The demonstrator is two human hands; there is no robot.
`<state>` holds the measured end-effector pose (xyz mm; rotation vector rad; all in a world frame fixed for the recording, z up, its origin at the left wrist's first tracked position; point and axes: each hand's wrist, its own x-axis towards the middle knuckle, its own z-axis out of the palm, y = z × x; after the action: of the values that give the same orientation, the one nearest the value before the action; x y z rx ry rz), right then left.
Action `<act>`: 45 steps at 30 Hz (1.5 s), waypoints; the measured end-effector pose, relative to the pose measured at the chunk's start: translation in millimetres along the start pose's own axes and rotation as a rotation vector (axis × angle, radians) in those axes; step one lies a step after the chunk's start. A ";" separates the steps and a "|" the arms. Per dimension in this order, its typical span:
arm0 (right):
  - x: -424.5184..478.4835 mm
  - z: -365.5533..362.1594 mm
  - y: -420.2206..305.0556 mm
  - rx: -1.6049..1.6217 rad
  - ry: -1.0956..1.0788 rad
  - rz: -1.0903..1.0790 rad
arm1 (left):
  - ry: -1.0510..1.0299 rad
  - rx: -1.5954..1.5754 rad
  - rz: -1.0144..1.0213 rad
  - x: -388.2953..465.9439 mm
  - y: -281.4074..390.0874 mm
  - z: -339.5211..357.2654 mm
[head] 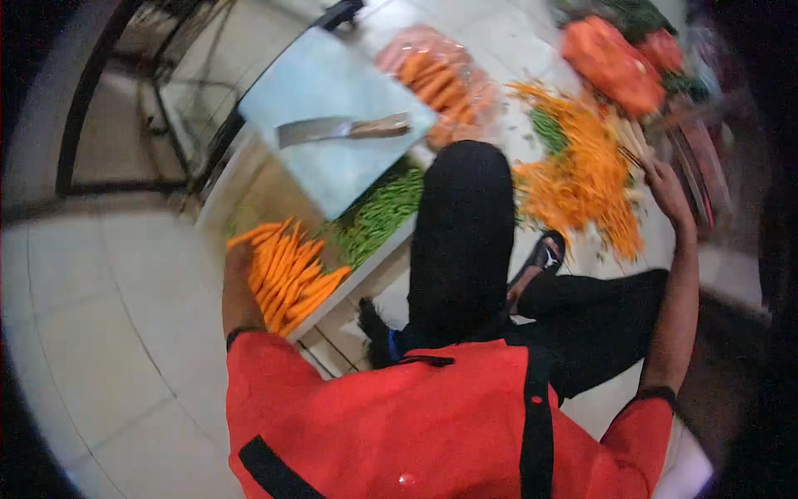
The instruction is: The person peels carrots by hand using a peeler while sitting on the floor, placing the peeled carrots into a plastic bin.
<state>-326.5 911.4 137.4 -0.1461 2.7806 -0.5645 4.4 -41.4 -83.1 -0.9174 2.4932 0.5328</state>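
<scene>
My left hand (240, 252) is at the far-left end of a pile of whole carrots (290, 274) in a shallow tray (315, 315). Its fingers blend into the carrots, so whether it grips one is unclear. On the right, my right hand (668, 184) is closed around a small dark tool (631, 157), perhaps a peeler; blur hides its shape. Beneath and beside that tool spreads a heap of orange carrot peelings (592, 181) on the floor. Chopped green vegetables (386, 209) fill another part of the tray.
A pale blue cutting board (312, 81) lies across the tray, bearing a wooden-handled knife (343, 128). Beyond my raised knee (464, 187) sits a clear plastic bag of carrots (436, 81). Red-orange bundles (611, 62) lie at upper right. A black metal frame (81, 125) stands left.
</scene>
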 end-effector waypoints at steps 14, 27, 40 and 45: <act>6.4 -7.9 -52.8 0.368 0.078 0.000 | 0.218 -0.648 0.657 -166.6 407.0 -86.0; -16.6 -29.6 -35.2 0.407 0.148 -0.029 | 0.020 0.490 0.941 126.1 622.8 167.7; -33.1 -46.2 -29.0 0.437 0.144 -0.158 | -0.807 0.963 1.353 171.0 633.2 240.7; -31.6 -44.5 -26.2 0.438 0.104 -0.101 | -0.684 0.945 1.306 186.2 631.2 266.6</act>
<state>-309.3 908.5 195.4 -0.1644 2.6789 -1.2183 -482.3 439.7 -272.5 1.1189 1.9433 -0.0687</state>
